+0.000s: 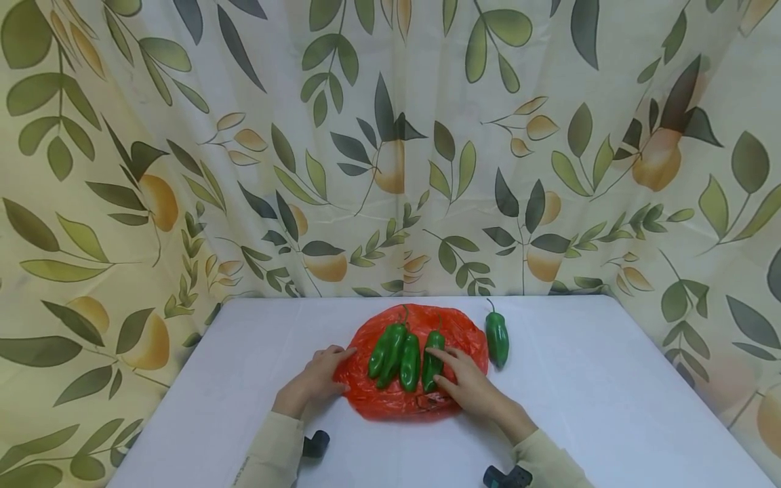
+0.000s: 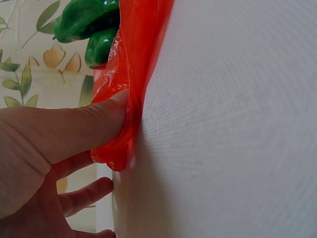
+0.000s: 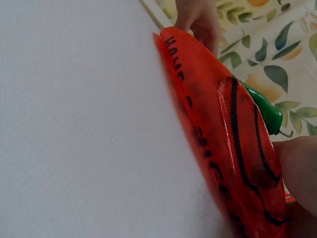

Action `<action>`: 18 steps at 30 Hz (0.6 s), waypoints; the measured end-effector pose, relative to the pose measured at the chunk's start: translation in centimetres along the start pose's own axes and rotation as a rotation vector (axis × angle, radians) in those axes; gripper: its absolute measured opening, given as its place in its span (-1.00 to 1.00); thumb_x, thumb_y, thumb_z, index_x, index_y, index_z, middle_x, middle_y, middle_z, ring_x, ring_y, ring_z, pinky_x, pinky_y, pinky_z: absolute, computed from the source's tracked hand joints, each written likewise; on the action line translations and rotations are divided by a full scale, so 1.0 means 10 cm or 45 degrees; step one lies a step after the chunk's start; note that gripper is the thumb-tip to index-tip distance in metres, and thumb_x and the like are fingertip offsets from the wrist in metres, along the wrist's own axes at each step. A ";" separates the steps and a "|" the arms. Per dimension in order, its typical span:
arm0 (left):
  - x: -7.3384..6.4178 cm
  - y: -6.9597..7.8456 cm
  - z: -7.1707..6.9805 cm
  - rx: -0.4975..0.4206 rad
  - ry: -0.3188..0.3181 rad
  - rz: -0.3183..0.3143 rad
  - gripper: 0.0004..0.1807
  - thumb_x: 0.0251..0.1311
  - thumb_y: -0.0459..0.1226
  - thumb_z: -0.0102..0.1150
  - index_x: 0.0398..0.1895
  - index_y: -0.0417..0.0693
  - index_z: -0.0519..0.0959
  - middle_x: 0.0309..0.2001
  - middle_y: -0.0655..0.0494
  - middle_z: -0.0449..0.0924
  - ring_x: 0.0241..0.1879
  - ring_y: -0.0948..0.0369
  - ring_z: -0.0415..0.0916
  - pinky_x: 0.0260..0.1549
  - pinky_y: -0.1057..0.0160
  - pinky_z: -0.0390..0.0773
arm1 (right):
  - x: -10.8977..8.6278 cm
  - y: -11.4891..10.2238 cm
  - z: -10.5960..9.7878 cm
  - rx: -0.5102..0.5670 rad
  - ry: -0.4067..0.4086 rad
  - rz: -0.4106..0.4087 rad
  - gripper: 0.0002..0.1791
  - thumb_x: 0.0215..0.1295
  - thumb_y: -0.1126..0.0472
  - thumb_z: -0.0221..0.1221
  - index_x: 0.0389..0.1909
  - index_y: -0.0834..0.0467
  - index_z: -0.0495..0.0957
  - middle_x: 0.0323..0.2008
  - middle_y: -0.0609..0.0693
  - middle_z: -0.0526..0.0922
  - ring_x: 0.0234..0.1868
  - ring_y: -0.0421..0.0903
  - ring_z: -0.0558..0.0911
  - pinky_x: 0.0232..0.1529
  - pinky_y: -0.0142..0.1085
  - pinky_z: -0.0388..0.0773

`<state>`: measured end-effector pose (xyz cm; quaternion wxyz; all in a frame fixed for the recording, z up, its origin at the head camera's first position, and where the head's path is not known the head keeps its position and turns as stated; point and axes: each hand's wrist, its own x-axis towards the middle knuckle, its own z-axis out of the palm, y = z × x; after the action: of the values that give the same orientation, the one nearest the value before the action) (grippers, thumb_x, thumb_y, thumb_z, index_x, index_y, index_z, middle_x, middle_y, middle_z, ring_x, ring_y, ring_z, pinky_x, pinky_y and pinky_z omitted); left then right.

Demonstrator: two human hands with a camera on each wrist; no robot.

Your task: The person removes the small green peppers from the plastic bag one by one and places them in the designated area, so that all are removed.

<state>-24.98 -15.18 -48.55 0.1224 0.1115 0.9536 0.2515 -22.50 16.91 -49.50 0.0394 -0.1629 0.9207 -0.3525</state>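
At the bench's [image 1: 415, 454] far side, a leaf-patterned curtain [image 1: 427, 149] is hung; the red bag [image 1: 395, 404] is pinched by the left grip [image 1: 321, 377]; the right grip's [image 1: 472, 385] hold cannot be told.

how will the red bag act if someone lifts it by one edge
The red bag will probably sag and crumple, since its thin-looking film is already wrinkled. The green peppers lying on it look smooth and rounded, so they might slide or roll as it tilts.
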 end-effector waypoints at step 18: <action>0.00 -0.01 0.00 -0.035 0.000 -0.020 -0.19 0.12 -0.28 0.45 0.48 0.15 0.37 0.34 -0.04 0.39 0.33 -0.06 0.31 0.14 -0.22 0.60 | 0.01 0.00 0.00 0.055 0.015 0.001 -0.44 0.43 0.12 0.20 0.43 -0.07 0.39 0.36 0.13 0.47 0.41 0.22 0.40 0.37 0.29 0.37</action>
<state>-24.99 -15.27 -48.57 0.1260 0.1023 0.9509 0.2636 -22.56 16.85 -49.51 0.0376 -0.1597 0.9131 -0.3733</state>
